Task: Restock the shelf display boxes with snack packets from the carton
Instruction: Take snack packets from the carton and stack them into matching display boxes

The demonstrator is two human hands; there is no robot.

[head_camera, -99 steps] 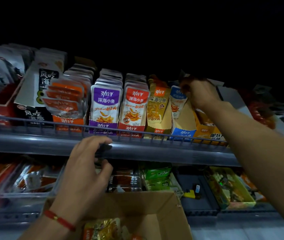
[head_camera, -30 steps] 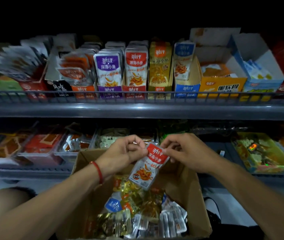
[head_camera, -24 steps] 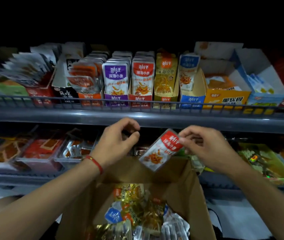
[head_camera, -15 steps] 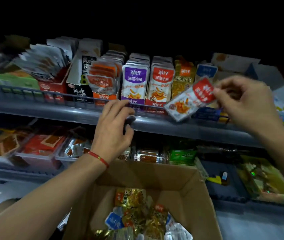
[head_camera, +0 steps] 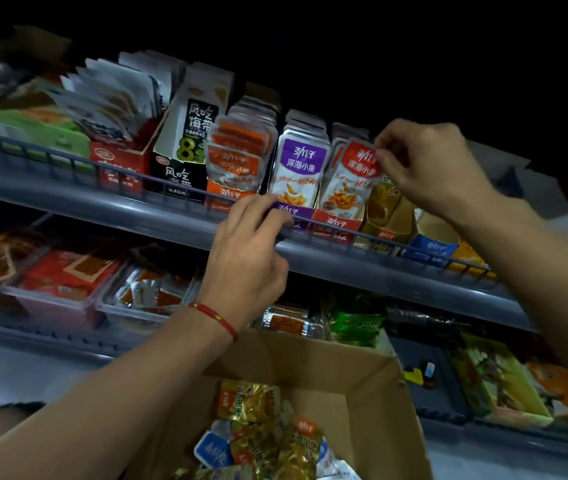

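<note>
Right hand [head_camera: 438, 168] up at the upper shelf [head_camera: 109, 199], pinching the top edge of a red packet [head_camera: 351, 178] between thumb and fingers. Packet standing at the front of the red box [head_camera: 336, 221], lower end already inside, top leaning a little to the left. Seems to be in the last part of placing, not yet released.

Left hand [head_camera: 251, 258] lying on the rail [head_camera: 362, 237] of the same shelf, fingers curled over the wire just in front of the purple box [head_camera: 291, 211]. No packet in it; looks like a support for the body only.

About progress: purple box full, with a dense row of purple packets [head_camera: 305, 168]. Orange box [head_camera: 230, 194] to the left also well filled. Red box holding a row behind the new packet, so probably near full. To the right, yellow box [head_camera: 384, 220] and blue box [head_camera: 429, 245] look lower, with much bare cardboard wall showing; contents partly hidden by the right hand, so hard to tell exactly.

Carton [head_camera: 362, 375] below, open, just under the left forearm. Many packets still inside, mostly gold ones [head_camera: 248, 400], also a blue one [head_camera: 213, 452] and a red-topped one. So a good part of the work remains, probably for the yellow and blue boxes.
</note>
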